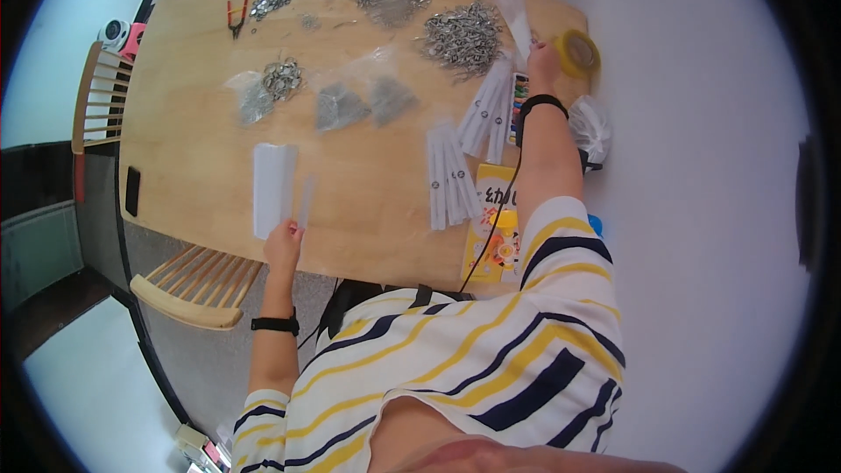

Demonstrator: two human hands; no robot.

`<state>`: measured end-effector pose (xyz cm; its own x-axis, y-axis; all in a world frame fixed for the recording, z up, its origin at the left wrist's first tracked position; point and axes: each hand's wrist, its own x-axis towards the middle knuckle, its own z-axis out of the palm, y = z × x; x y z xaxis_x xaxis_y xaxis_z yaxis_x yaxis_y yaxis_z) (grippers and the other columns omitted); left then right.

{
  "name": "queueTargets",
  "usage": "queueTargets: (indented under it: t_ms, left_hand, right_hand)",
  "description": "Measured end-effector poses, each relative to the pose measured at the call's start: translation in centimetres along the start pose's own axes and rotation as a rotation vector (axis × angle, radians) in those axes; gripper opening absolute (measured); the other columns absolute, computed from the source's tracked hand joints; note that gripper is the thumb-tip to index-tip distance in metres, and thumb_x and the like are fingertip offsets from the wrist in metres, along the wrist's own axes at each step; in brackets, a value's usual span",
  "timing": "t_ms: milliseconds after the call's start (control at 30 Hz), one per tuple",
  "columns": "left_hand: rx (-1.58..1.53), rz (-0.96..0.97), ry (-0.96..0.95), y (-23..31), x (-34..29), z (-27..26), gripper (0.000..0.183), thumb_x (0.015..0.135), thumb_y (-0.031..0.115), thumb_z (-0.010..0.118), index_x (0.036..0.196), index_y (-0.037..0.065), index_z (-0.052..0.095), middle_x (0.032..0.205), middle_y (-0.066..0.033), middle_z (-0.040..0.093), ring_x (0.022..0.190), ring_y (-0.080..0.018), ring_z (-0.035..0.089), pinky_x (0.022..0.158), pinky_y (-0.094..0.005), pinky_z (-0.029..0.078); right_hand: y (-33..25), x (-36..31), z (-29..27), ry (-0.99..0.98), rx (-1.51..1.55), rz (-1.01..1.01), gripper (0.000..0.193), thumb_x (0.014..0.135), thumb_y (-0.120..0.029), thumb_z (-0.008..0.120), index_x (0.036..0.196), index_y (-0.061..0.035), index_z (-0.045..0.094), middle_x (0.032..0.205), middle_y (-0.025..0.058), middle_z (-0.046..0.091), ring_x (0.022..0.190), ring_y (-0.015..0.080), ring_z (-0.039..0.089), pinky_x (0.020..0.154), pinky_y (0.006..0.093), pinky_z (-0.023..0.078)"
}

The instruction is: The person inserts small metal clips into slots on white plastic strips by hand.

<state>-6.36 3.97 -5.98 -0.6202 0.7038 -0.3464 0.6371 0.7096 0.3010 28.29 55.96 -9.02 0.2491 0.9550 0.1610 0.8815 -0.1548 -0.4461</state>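
Near the table's front left, my left hand (283, 243) is closed, pinching a narrow clear plastic strip (307, 198). It rests against the lower end of a folded white sheet or stack (273, 186). My right arm stretches to the far right, where my right hand (543, 63) has its fingers pressed together at the lower end of a white strip (510, 13). Below that hand lie several long clear sleeves with white strips (487, 109), and a second fanned group of sleeves (450, 180) is nearer me.
A roll of yellow tape (578, 53), colouring sticks (519, 92) and a yellow book (487, 245) lie at the right. Metal clasps (464, 37), metal rings (282, 79), bags of small parts (342, 108) and red-handled pliers (236, 17) lie farther back. A dark cable (499, 215) crosses the book.
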Motion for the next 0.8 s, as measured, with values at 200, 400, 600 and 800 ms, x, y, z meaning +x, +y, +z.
queueTargets:
  t_ms: [200,400,600,800]
  left_hand:
    - [-0.153,0.041,0.011,0.1,1.3,-0.3,0.020,0.074,0.022,0.062,0.081,0.004,0.058,0.075,-0.0121,0.064,0.070,-0.0266,0.062,0.062,-0.0375,0.047]
    - [-0.844,-0.014,-0.154,-1.9,1.8,0.6,0.016,0.076,0.008,0.059,0.085,0.000,0.049,0.075,-0.0110,0.063,0.061,-0.0151,0.061,0.055,-0.0250,0.047]
    - [-1.062,-0.003,-0.027,-3.2,0.6,0.0,0.020,0.079,0.008,0.058,0.095,-0.003,0.050,0.080,-0.0109,0.063,0.061,-0.0123,0.059,0.055,-0.0233,0.047]
    - [-1.169,0.045,0.030,-2.2,-1.3,-2.0,0.017,0.086,0.012,0.055,0.096,-0.002,0.053,0.081,-0.0089,0.063,0.062,-0.0119,0.058,0.056,-0.0229,0.047]
  right_hand:
    - [-3.1,0.5,0.1,-0.167,0.951,0.061,0.019,0.074,-0.015,0.064,0.089,-0.0026,0.062,0.078,0.0084,0.066,0.066,0.0204,0.063,0.054,0.0302,0.048]
    - [-14.1,-14.3,-10.1,-1.228,0.657,-0.401,0.021,0.085,-0.016,0.058,0.103,-0.0075,0.060,0.081,0.0010,0.064,0.067,0.0068,0.057,0.059,0.0214,0.047]
    - [-14.1,-28.2,-10.5,-1.893,0.014,-0.696,0.020,0.080,-0.015,0.058,0.099,-0.0092,0.062,0.080,-0.0003,0.063,0.068,0.0095,0.057,0.060,0.0256,0.048]
    - [-12.2,-35.5,-4.9,-2.001,-0.308,-0.786,0.025,0.077,-0.014,0.058,0.102,-0.0098,0.062,0.079,0.0034,0.063,0.068,0.0135,0.060,0.059,0.0283,0.049]
